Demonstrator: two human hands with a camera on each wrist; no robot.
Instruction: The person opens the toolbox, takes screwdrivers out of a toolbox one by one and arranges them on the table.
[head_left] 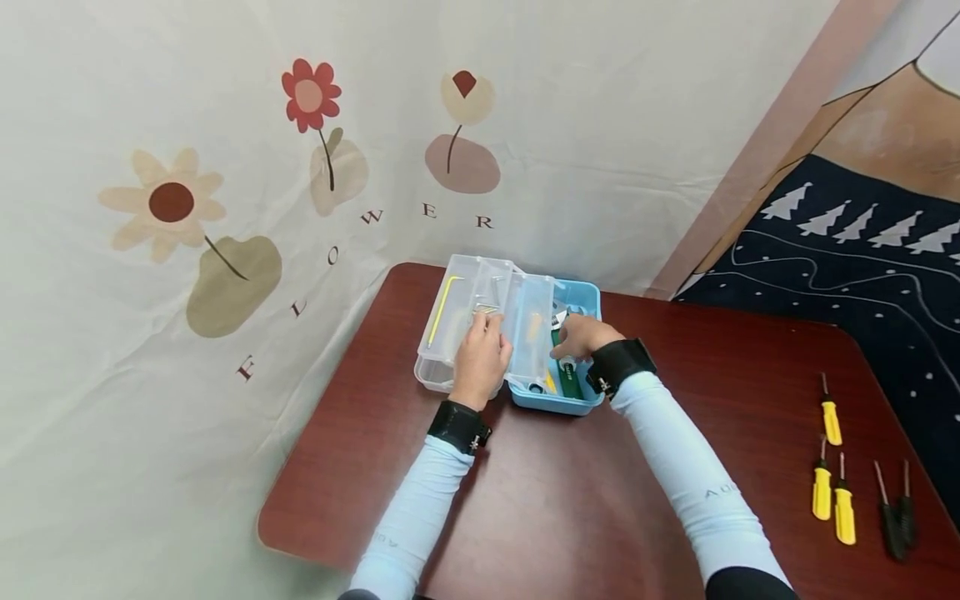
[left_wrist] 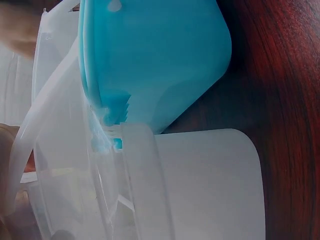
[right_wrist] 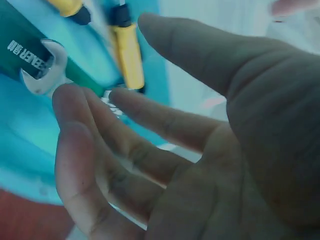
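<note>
A blue toolbox [head_left: 551,403] stands near the back edge of the table, its clear plastic organizer lid [head_left: 465,287] folded out to the left. Over that lid lies my left hand [head_left: 480,358], fingertips right by small silver hex keys [head_left: 486,309]; I cannot tell whether it pinches anything. A yellow L-shaped rod [head_left: 441,312] lies left of it. My right hand [head_left: 585,335] reaches into the blue box, fingers loosely bent and thumb spread apart. Its fingertips are close to a silver open-end wrench [right_wrist: 59,62] over a green package [right_wrist: 15,35]. A yellow-handled screwdriver [right_wrist: 131,57] lies beyond.
On the right of the brown table [head_left: 735,375] lie yellow-handled screwdrivers [head_left: 831,423] and two black-handled ones [head_left: 892,532]. A pale curtain [head_left: 600,167] with printed flowers hangs behind the table. A dark patterned cloth [head_left: 840,258] hangs at the right.
</note>
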